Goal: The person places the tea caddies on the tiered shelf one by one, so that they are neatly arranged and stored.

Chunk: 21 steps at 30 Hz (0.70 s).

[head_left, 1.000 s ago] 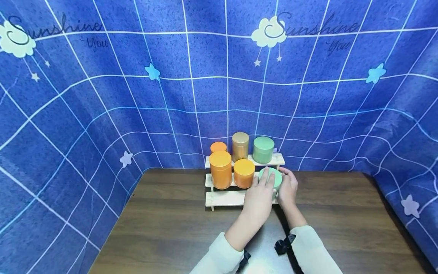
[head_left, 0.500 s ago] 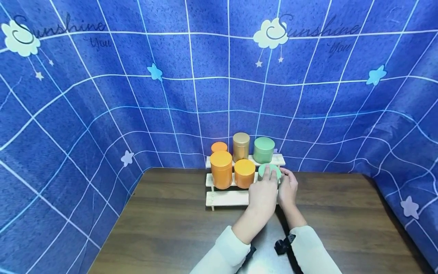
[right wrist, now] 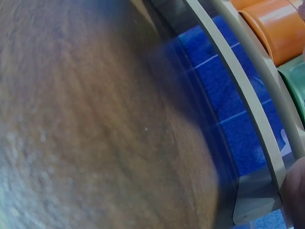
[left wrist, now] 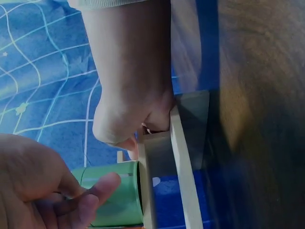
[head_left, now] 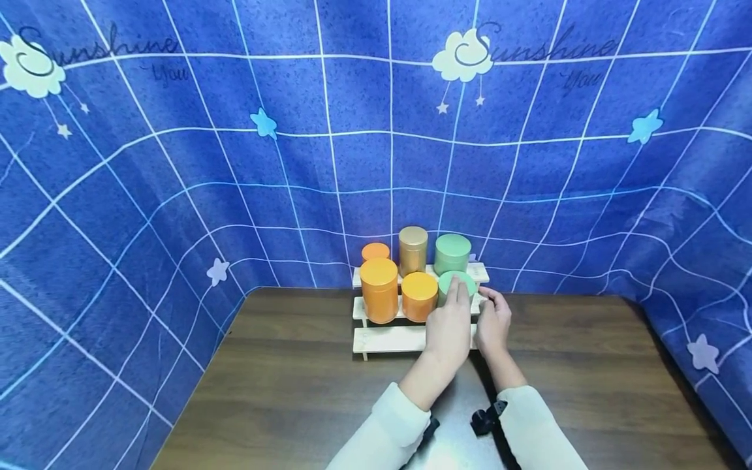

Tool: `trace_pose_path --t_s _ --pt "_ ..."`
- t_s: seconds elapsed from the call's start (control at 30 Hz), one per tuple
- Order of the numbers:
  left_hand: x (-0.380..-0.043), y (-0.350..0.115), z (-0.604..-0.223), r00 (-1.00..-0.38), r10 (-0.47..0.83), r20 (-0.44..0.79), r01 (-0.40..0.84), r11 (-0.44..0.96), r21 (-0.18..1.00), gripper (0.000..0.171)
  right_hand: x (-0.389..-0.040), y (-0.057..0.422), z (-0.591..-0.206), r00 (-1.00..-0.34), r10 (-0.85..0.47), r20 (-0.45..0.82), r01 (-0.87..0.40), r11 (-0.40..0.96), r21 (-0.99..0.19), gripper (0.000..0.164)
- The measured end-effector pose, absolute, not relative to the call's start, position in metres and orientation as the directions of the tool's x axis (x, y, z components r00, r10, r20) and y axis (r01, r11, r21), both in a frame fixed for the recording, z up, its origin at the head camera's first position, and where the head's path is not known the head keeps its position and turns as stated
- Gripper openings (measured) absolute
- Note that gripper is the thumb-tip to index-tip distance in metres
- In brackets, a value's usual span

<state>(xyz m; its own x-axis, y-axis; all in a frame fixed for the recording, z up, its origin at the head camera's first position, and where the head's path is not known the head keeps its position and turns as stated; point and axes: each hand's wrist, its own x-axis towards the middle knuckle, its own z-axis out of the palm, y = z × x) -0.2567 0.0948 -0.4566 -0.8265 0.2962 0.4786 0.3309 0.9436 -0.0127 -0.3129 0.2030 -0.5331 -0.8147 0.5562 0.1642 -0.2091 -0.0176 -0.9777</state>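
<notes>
A small three-step wooden rack stands on the table with round tins on its upper two steps. My left hand reaches over the front step, its straight fingers on the lid of the mint-green tin at the right of the middle step. In the left wrist view, fingers of that hand also lie against the side of this green tin. My right hand grips the right end of the rack; the left wrist view shows that hand around the rack's end piece.
Left of the green tin stand a tall orange tin and a shorter orange tin. Another orange tin, a gold tin and a second green tin occupy the back step. A blue curtain hangs behind the table.
The mint-green tin has moved back and slightly left on the middle step, with the left hand following it. The right hand has stayed at the rack's end.
</notes>
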Motion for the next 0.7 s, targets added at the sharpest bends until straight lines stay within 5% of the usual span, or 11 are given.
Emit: trace_pose_path --t_s 0.2,0.43,0.7 --pt "-0.251 0.088 -0.460 -0.835 0.287 0.469 0.345 0.938 0.041 0.085 -0.307 0.199 -0.526 -0.834 0.527 0.164 -0.187 0.009 -0.982 0.035" --pt "-0.226 0.068 -0.452 -0.788 0.370 0.493 0.507 0.843 0.178 0.071 -0.317 0.197 -0.537 -0.808 0.569 0.151 -0.198 -0.021 -0.980 0.033" --pt "-0.190 0.037 -0.446 -0.722 0.557 0.412 0.671 0.710 0.216 0.056 -0.324 0.199 -0.535 -0.785 0.612 0.098 -0.424 -0.415 -0.805 0.028"
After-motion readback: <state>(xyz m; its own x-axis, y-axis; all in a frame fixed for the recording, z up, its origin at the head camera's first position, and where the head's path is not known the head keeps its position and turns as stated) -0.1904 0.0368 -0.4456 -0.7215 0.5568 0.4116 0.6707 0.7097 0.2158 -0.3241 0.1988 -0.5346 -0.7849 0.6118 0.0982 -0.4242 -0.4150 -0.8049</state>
